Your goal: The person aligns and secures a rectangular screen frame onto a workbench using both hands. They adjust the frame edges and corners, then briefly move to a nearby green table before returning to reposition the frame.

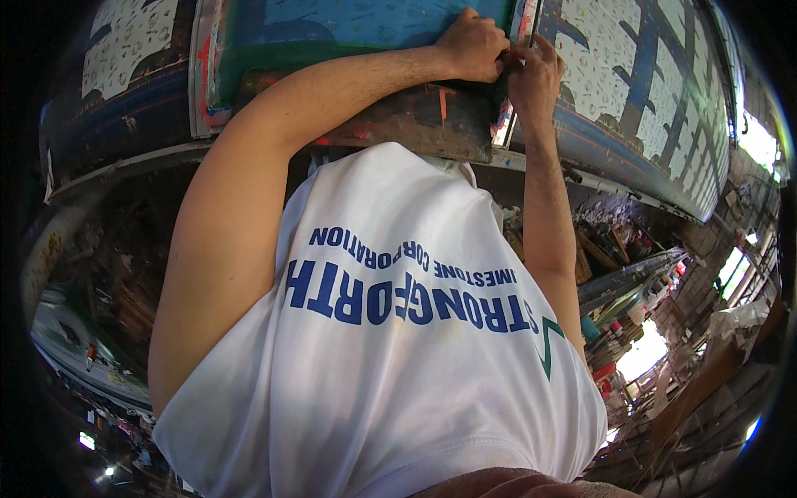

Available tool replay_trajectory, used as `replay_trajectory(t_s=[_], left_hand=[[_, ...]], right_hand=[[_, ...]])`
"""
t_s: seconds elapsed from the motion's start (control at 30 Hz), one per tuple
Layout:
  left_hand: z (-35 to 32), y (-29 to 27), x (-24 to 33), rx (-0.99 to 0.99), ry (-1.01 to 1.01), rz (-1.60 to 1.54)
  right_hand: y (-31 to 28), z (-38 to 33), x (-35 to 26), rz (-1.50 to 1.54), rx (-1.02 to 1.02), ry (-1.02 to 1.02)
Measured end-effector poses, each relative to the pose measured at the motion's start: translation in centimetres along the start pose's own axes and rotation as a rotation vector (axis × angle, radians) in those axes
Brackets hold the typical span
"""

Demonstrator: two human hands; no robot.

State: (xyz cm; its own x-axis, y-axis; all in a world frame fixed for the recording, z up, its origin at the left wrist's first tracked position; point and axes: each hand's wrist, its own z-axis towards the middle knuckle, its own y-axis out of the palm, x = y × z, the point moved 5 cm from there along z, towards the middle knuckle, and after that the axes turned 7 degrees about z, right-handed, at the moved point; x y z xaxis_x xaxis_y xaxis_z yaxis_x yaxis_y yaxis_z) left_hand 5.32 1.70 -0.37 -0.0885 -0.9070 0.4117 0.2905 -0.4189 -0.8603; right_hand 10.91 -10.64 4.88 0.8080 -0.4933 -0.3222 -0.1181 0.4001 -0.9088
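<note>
A framed printing screen with blue mesh and a green border lies at the top of the view. My left hand is closed, knuckles up, over the screen's right side. Close beside it my right hand is bent, its fingertips pressed together near the frame's paint-stained right rail. The two hands nearly touch at their fingertips. Whatever they pinch is too small or hidden to name. Below the left forearm sits a dark, stained board with red and orange paint marks, along the screen's near edge.
The long dark printing table bears patterned white sheets on the left and more patterned pieces on the right. Its near rim runs before my body. Cluttered shelves lie under the table at right.
</note>
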Motion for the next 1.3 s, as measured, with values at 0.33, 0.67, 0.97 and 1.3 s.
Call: replay_trajectory(t_s=[0.33, 0.67, 0.97, 1.3], left_hand=[[-0.1, 0.1, 0.6, 0.041, -0.075, -0.03], [-0.6, 0.1, 0.6, 0.073, -0.097, -0.072], [-1.0, -0.4, 0.4, 0.07, -0.078, -0.067], [-1.7, -0.9, -0.4, 0.136, -0.069, -0.116]], right_hand=[[0.4, 0.0, 1.6, 0.109, -0.017, 0.108], [-2.2, 1.4, 2.9, 0.287, -0.05, 0.159], [-1.3, 3.3, -1.3, -0.141, -0.411, -0.134], [1.2, 5.3, -1.9, -0.395, -0.449, -0.363]])
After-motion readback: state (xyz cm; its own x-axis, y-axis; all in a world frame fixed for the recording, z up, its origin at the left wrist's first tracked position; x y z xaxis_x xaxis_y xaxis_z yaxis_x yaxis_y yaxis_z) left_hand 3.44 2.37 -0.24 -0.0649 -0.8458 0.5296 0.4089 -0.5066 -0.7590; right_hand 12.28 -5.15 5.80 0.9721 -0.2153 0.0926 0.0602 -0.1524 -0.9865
